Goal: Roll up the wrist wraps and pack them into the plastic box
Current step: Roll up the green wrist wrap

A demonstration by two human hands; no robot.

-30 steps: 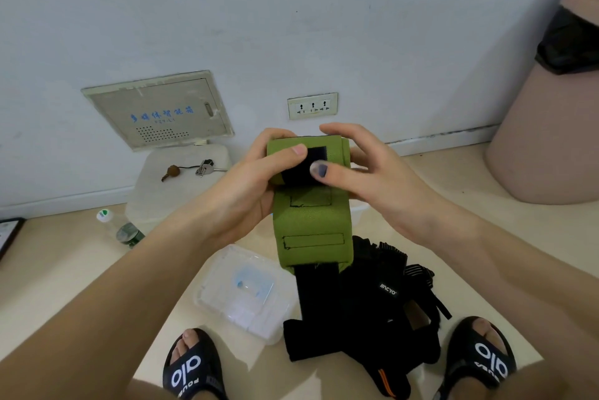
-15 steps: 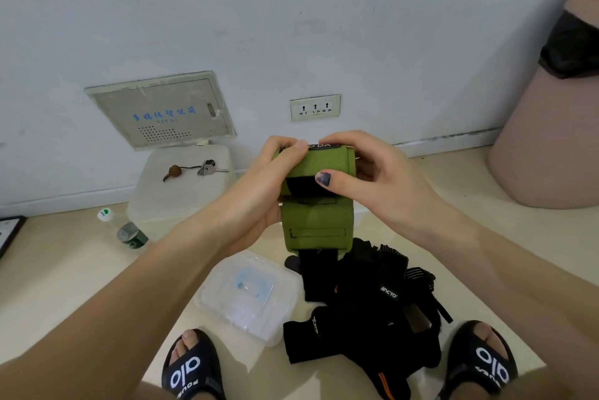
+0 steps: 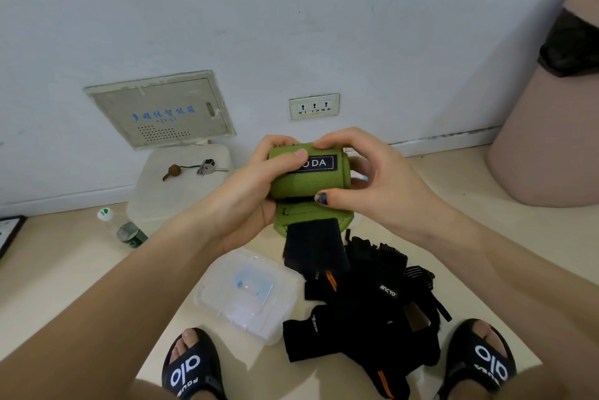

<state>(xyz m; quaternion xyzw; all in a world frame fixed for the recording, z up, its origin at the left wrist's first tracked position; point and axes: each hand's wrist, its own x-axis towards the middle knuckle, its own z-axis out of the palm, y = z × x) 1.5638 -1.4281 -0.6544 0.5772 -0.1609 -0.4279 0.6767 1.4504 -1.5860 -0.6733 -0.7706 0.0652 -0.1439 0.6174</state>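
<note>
A green wrist wrap (image 3: 312, 184) with a black label is held in front of me, mostly wound into a roll. My left hand (image 3: 256, 192) grips its left end, thumb across the front. My right hand (image 3: 363, 179) grips the right end, thumb under the roll and fingers over the top. The wrap's loose tail with a black strip (image 3: 311, 247) hangs below the roll. On the floor lies a clear plastic box (image 3: 246, 296) with its lid shut, and beside it a pile of black wraps and gloves (image 3: 372, 312).
A white container (image 3: 181, 192) with keys (image 3: 204, 167) on top stands against the wall, a water bottle (image 3: 124, 229) lying beside it. A pink bin (image 3: 551, 127) stands at the right. My feet in black slippers (image 3: 191, 367) frame the pile on the beige floor.
Both hands have kept winding the green wrap: the roll is thicker, its label now faces me, and the hanging tail has grown much shorter and risen off the pile.
</note>
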